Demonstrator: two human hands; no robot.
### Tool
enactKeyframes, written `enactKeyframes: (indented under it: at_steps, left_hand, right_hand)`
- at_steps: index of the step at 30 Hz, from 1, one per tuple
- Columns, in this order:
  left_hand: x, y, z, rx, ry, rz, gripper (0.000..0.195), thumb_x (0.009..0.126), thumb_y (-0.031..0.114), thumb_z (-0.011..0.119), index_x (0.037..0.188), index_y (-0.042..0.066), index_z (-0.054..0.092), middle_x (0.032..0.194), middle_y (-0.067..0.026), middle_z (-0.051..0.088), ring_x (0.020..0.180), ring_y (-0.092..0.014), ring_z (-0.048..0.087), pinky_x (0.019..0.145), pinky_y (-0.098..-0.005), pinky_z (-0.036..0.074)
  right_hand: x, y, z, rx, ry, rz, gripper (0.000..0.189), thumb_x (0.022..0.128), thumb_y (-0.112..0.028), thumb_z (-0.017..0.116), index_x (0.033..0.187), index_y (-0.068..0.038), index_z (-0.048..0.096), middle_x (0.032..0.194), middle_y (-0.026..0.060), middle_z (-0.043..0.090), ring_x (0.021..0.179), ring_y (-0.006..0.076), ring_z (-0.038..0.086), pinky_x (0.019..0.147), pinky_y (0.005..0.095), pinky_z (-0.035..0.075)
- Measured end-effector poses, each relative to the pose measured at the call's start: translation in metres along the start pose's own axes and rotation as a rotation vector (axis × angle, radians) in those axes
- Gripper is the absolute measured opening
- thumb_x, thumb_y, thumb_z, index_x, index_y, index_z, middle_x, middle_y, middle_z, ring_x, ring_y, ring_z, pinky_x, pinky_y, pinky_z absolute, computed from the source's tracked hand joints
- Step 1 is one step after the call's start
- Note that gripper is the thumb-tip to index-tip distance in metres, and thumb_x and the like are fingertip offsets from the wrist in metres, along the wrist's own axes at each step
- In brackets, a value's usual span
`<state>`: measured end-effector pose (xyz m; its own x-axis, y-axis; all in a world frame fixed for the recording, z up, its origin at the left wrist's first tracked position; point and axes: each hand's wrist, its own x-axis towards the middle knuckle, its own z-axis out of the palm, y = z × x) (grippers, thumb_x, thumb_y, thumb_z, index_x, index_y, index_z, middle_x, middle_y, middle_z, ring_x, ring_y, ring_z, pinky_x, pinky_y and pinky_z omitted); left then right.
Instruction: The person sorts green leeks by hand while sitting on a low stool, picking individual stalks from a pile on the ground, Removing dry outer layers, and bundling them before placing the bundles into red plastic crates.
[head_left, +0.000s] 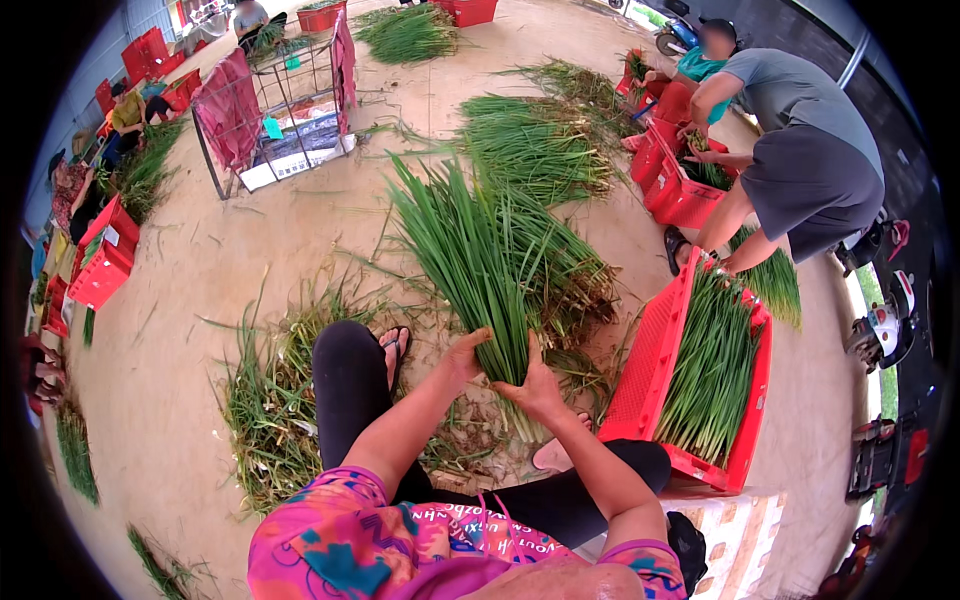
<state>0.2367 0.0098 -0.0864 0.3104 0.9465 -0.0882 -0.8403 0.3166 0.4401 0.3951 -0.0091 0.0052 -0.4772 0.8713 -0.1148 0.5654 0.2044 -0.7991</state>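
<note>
Between my two hands is a thick bunch of long green leafy stalks (476, 277), like garlic chives, its leaves pointing away from me and its pale stem ends towards me. My left hand (466, 352) grips the bunch on its left side, and my right hand (534, 382) wraps its right side, near the stems. Behind the bunch lies a pile of uncleaned stalks (574, 262) with brown, soiled roots. At my right a red plastic crate (637, 367) holds cleaned stalks (709, 360) laid lengthwise. Discarded leaves (274, 412) are heaped beside my left knee.
A larger heap of stalks (532, 146) lies farther ahead. One co-worker (810, 127) bends over another red crate (682, 187) at the right, near a seated person. A wire-frame cart (274, 127) stands ahead left. More people and crates line the left side.
</note>
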Motion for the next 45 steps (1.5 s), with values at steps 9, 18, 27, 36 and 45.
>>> enactKeyframes:
  at_steps: [9,18,27,36,45]
  left_hand:
    - [-0.005,0.008,0.029,0.022,0.021,-0.018,0.042,0.075,0.018,0.056,0.111,-0.002,0.047,0.107,-0.0140,0.055,0.096,-0.025,0.055,0.085,-0.0371,0.044]
    - [-0.004,0.002,0.036,0.016,0.014,0.058,0.045,0.073,0.016,0.057,0.113,-0.001,0.047,0.110,-0.0120,0.053,0.097,-0.022,0.054,0.085,-0.0333,0.044]
    - [0.000,-0.001,0.005,0.066,0.099,-0.008,0.048,0.071,0.020,0.059,0.112,0.000,0.047,0.107,-0.0120,0.055,0.093,-0.022,0.057,0.082,-0.0337,0.046]
    - [-0.005,0.013,0.023,0.047,0.125,0.070,0.045,0.071,0.020,0.059,0.110,-0.001,0.048,0.107,-0.0121,0.055,0.096,-0.025,0.055,0.085,-0.0362,0.044]
    - [-0.004,0.020,0.032,0.043,0.021,0.128,0.058,0.072,0.021,0.057,0.121,-0.004,0.039,0.120,-0.0143,0.046,0.104,-0.024,0.051,0.089,-0.0347,0.042]
  right_hand:
    - [-0.001,-0.012,-0.032,-0.229,0.064,-0.080,0.072,0.067,-0.042,0.065,0.124,-0.007,0.036,0.100,0.0143,0.055,0.091,0.0286,0.055,0.074,0.0364,0.043]
    - [0.010,-0.005,-0.024,-0.037,0.198,-0.041,0.022,0.068,-0.017,0.063,0.079,-0.001,0.055,0.070,0.0100,0.057,0.063,0.0214,0.056,0.058,0.0309,0.044]
    - [0.012,-0.001,-0.036,0.200,0.137,0.054,0.017,0.070,-0.015,0.063,0.078,0.000,0.058,0.061,0.0069,0.057,0.056,0.0133,0.054,0.053,0.0265,0.043]
    - [0.006,0.002,-0.024,0.017,0.160,0.023,0.019,0.069,-0.018,0.063,0.071,-0.001,0.057,0.059,0.0081,0.056,0.052,0.0156,0.054,0.050,0.0277,0.042]
    - [0.004,0.008,-0.027,0.403,0.069,0.090,0.013,0.073,-0.006,0.059,0.083,0.002,0.056,0.067,0.0014,0.055,0.056,0.0067,0.051,0.051,0.0223,0.042]
